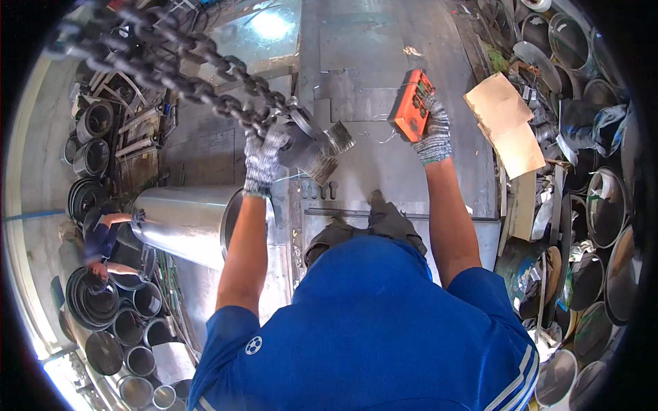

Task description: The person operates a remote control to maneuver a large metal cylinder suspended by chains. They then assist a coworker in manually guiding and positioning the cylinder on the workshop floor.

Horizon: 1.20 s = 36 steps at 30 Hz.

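In a grey knitted glove, my left hand (pixel 264 161) is closed at the lower end of a heavy dark chain (pixel 223 104). Two strands of it come down from the upper left. Beside those fingers hang a curved metal fitting (pixel 307 123) and short worn strap-like pieces (pixel 339 138); how they join the chain is unclear. My right hand (pixel 435 133), gloved alike, grips an orange handheld remote control (pixel 410 108) with dark buttons along its right side. Both arms reach forward and apart over the metal floor.
A large shiny metal cylinder (pixel 185 218) lies left of my left forearm. Another person (pixel 103 236) stands at its far-left end, one gloved hand touching it. Round metal rings and tubes (pixel 96 120) stack along the left; more (pixel 606 205) line the right, near brown cardboard (pixel 506 120).
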Each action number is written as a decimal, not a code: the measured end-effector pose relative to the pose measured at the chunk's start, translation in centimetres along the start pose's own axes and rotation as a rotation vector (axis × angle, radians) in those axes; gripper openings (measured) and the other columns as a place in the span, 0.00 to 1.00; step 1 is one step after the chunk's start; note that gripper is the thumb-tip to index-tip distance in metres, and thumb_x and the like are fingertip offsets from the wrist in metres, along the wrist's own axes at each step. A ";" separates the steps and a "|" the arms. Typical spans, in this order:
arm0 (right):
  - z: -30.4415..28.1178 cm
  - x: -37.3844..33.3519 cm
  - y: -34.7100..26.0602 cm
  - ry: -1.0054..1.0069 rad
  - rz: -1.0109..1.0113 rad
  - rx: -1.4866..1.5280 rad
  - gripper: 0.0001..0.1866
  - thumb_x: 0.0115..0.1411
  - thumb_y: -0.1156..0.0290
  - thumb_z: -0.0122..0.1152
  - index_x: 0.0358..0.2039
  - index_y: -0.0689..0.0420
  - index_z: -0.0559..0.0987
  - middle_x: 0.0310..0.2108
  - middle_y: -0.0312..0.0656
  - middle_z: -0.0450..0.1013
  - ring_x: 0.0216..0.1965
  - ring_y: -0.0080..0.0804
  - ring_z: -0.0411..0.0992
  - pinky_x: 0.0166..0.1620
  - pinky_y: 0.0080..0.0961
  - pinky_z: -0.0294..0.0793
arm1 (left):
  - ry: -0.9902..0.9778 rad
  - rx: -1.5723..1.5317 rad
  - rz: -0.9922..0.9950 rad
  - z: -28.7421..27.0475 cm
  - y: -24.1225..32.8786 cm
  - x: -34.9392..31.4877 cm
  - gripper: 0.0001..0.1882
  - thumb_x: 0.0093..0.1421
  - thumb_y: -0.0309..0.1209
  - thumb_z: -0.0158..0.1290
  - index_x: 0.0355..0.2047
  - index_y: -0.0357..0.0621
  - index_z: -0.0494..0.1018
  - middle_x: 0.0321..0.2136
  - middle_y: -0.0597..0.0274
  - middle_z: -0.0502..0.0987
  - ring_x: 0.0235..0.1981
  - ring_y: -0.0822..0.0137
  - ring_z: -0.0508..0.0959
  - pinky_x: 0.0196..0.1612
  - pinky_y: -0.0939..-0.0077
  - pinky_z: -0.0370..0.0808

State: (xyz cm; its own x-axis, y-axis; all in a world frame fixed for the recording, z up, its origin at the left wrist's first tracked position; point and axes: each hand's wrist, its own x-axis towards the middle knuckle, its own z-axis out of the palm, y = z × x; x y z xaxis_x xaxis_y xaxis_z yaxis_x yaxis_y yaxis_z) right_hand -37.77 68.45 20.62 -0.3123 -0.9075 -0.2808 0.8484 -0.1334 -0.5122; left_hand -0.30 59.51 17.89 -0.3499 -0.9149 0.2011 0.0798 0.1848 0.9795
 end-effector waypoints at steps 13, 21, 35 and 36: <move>-2.2 0.4 -0.5 -0.038 0.074 -0.041 0.25 0.55 0.63 0.61 0.52 0.60 0.73 0.44 0.48 0.76 0.41 0.42 0.77 0.44 0.42 0.80 | 0.231 0.286 -0.447 6.8 -4.0 -10.9 0.61 0.45 0.36 0.72 0.69 0.40 0.40 0.65 0.45 0.54 0.61 0.53 0.62 0.62 0.68 0.61; -6.3 -3.1 0.2 -0.142 0.074 0.006 0.28 0.54 0.62 0.62 0.53 0.62 0.72 0.43 0.50 0.76 0.42 0.44 0.77 0.45 0.41 0.79 | -0.200 -0.609 -1.279 16.4 -7.7 -15.8 0.36 0.58 0.62 0.51 0.51 0.42 0.71 0.46 0.53 0.77 0.44 0.58 0.78 0.49 0.61 0.74; -20.6 -17.1 -5.1 0.073 0.469 0.166 0.46 0.51 0.33 0.58 0.56 0.61 0.69 0.47 0.51 0.74 0.45 0.48 0.74 0.52 0.49 0.73 | 0.015 -0.379 -0.893 30.2 -4.6 -20.3 0.10 0.67 0.37 0.50 0.43 0.47 0.73 0.28 0.64 0.76 0.29 0.68 0.78 0.35 0.71 0.77; -22.6 -17.7 -5.4 0.121 0.519 0.171 0.46 0.50 0.32 0.57 0.57 0.58 0.69 0.48 0.51 0.73 0.47 0.48 0.73 0.54 0.51 0.71 | -0.070 -0.054 -0.793 30.4 -3.4 -21.7 0.12 0.67 0.37 0.48 0.45 0.45 0.73 0.31 0.62 0.78 0.32 0.66 0.78 0.37 0.70 0.77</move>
State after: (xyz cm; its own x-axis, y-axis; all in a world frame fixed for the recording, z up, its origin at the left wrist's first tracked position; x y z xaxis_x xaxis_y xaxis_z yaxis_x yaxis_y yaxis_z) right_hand -46.48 94.19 10.02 0.1263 -0.8208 -0.5571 0.9580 0.2466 -0.1462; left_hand -21.37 89.64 10.47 -0.3790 -0.7412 -0.5542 -0.1728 -0.5316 0.8292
